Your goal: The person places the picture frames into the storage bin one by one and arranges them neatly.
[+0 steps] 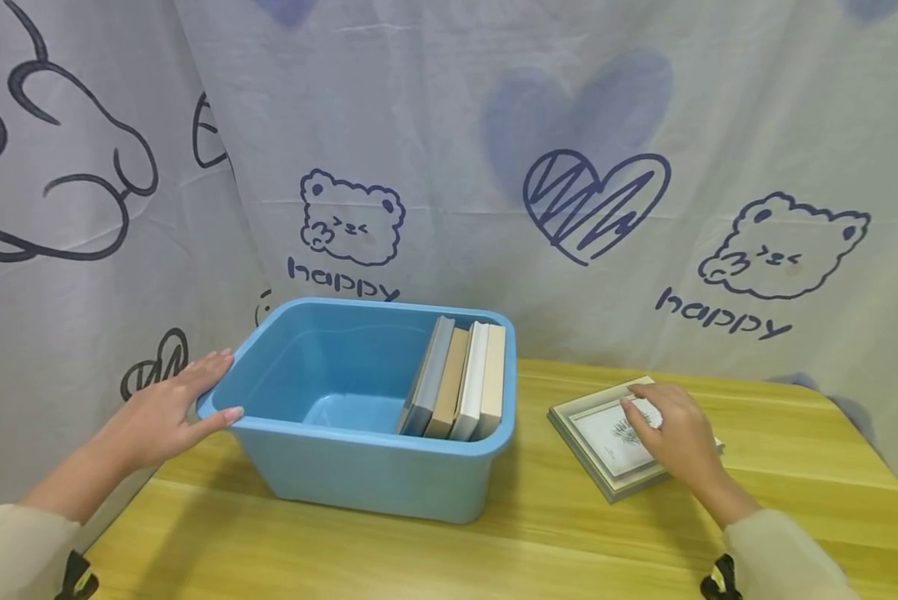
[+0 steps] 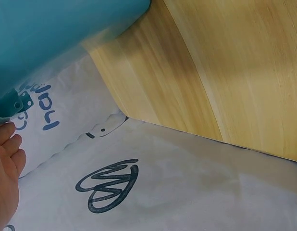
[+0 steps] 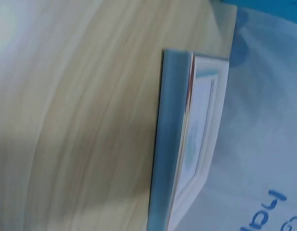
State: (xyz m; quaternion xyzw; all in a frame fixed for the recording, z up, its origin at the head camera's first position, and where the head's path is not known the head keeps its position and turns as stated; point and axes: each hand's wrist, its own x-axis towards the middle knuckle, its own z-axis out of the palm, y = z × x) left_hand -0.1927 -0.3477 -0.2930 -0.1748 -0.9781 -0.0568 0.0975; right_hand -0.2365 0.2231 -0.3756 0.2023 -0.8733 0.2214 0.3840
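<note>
My left hand (image 1: pixel 166 410) grips the left rim of a blue plastic tub (image 1: pixel 366 475), its thumb over the edge. The left wrist view shows the curled fingers (image 2: pixel 11 154) at that rim. Inside the tub, several slim picture frames (image 1: pixel 449 383) in grey, tan, white and cream stand on edge against the right wall. To the right of the tub, my right hand (image 1: pixel 677 429) is over a pale picture frame (image 1: pixel 606 442) with a plant print, thumb and forefinger apart. This frame lies flat on a greyish one (image 3: pixel 170 134). The hand covers their right side.
The tub and frames share a yellowish wood-grain table (image 1: pixel 569 550). Behind them hangs a white curtain (image 1: pixel 449 167) printed with hearts and bears, close to the table's back edge; another curtain side runs along the left.
</note>
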